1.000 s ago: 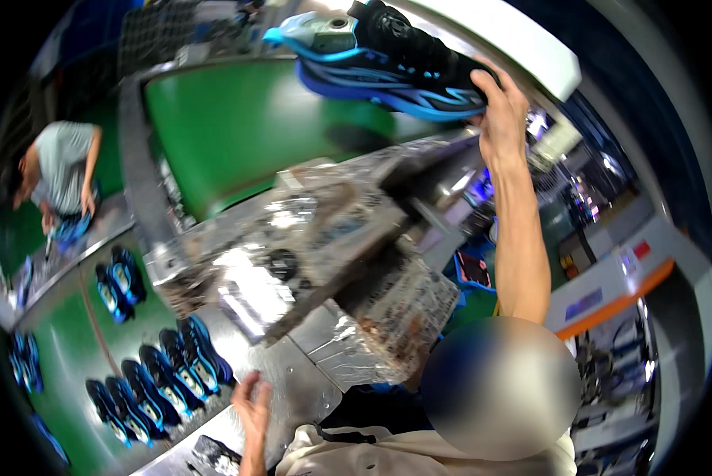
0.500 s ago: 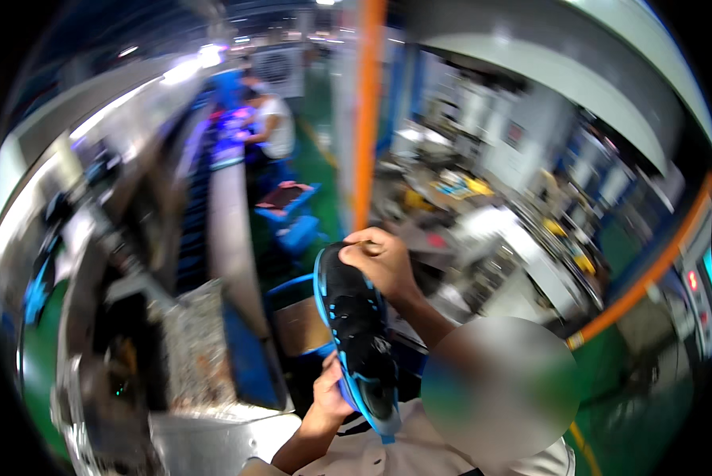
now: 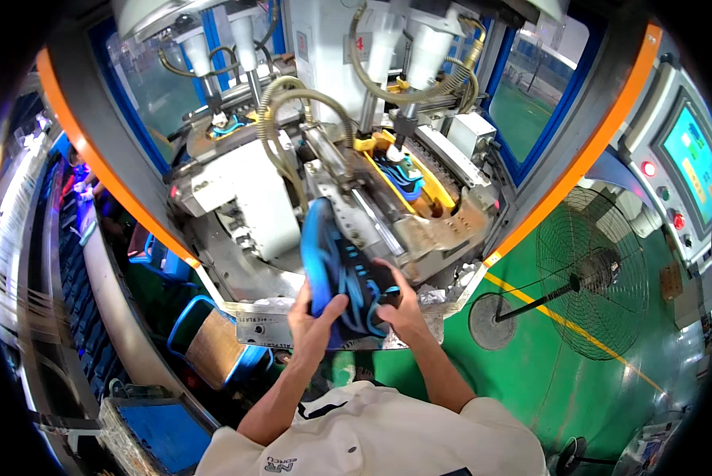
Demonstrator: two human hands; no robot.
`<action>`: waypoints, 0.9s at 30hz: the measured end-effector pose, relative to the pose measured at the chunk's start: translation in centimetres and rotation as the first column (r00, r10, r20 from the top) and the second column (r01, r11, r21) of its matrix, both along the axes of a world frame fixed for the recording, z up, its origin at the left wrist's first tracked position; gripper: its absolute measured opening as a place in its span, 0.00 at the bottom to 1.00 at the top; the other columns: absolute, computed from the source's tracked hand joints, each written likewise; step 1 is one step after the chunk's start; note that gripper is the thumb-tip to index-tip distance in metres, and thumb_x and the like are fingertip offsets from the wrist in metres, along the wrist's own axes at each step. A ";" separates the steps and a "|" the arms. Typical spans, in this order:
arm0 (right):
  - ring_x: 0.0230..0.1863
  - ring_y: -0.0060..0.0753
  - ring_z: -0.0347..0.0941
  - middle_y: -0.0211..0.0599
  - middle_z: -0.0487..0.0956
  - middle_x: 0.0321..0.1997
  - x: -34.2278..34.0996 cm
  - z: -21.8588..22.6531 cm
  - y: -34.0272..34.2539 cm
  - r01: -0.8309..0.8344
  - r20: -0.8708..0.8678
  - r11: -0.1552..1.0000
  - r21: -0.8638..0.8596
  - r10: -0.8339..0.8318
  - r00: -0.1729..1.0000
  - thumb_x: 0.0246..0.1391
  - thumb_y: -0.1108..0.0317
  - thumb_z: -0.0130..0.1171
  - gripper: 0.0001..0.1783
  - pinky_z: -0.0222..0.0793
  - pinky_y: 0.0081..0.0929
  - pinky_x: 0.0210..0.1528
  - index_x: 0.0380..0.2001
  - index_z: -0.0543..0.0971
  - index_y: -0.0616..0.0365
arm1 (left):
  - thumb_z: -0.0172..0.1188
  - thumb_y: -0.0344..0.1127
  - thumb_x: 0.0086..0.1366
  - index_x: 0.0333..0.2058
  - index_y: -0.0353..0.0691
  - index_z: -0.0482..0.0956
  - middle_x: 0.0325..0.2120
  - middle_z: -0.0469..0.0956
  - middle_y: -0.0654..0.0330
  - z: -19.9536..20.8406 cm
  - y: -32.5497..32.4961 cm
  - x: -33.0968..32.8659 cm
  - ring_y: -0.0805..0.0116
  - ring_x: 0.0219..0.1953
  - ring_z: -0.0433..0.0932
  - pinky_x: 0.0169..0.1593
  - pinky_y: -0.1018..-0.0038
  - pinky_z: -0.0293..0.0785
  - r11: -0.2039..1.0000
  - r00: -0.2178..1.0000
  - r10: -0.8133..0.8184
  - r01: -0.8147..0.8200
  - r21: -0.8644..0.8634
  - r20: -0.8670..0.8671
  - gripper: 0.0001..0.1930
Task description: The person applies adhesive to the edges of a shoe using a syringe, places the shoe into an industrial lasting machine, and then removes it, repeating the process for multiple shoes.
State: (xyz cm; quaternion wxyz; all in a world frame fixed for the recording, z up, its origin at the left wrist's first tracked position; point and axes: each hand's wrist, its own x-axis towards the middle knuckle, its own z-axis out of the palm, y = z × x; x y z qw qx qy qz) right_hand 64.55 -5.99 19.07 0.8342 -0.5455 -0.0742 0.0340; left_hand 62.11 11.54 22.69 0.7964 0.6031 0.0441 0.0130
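A blue and black sneaker (image 3: 340, 270) is tilted in front of my chest, its toe toward the machine. My left hand (image 3: 312, 321) grips its left side near the heel, thumb pressed on it. Around the heel end on the other side, my right hand (image 3: 403, 309) has its fingers closed on the shoe. Beyond them stands a press machine (image 3: 253, 186) with hoses. A second blue shoe (image 3: 403, 178) sits there between yellow side plates (image 3: 431, 186), under a vertical rod.
An orange-edged frame (image 3: 586, 147) surrounds the machine. To the right are a control panel (image 3: 689, 163) with a lit screen and a wire-cage fan (image 3: 594, 274). At left, a chair (image 3: 213, 345) stands beside a conveyor (image 3: 102, 278).
My view has swung right, from the conveyor to the machine. The right hand has moved from the sneaker's toe to its heel end; both hands still hold the shoe.
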 end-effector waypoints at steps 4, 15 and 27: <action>0.33 0.27 0.75 0.32 0.78 0.39 3.3 -1.0 -3.8 0.378 -0.203 0.924 -0.066 -0.383 0.901 0.33 0.79 0.67 0.36 0.72 0.25 0.40 0.53 0.70 0.61 | 0.63 0.35 0.63 0.66 0.35 0.55 0.55 0.71 0.56 -0.9 -3.9 7.3 0.71 0.52 0.71 0.56 0.73 0.67 0.960 0.964 -0.263 0.258 0.112 0.028 0.36; 0.46 0.31 0.71 0.37 0.75 0.45 2.0 2.6 -11.9 0.785 0.128 0.493 -0.375 -0.811 0.570 0.36 0.59 0.72 0.41 0.64 0.29 0.54 0.54 0.70 0.66 | 0.65 0.47 0.54 0.63 0.30 0.54 0.51 0.72 0.43 -12.3 -7.0 35.1 0.46 0.53 0.73 0.55 0.57 0.69 0.489 0.961 0.249 -0.019 0.872 -0.119 0.45; 0.35 0.40 0.78 0.48 0.81 0.30 32.2 7.8 0.5 0.192 0.121 0.138 -0.972 -0.406 0.906 0.34 0.56 0.72 0.33 0.72 0.31 0.42 0.39 0.77 0.72 | 0.66 0.33 0.52 0.48 0.37 0.74 0.36 0.77 0.62 -5.9 13.8 13.8 0.70 0.41 0.76 0.43 0.70 0.71 0.994 0.965 0.112 -0.112 0.013 -0.238 0.23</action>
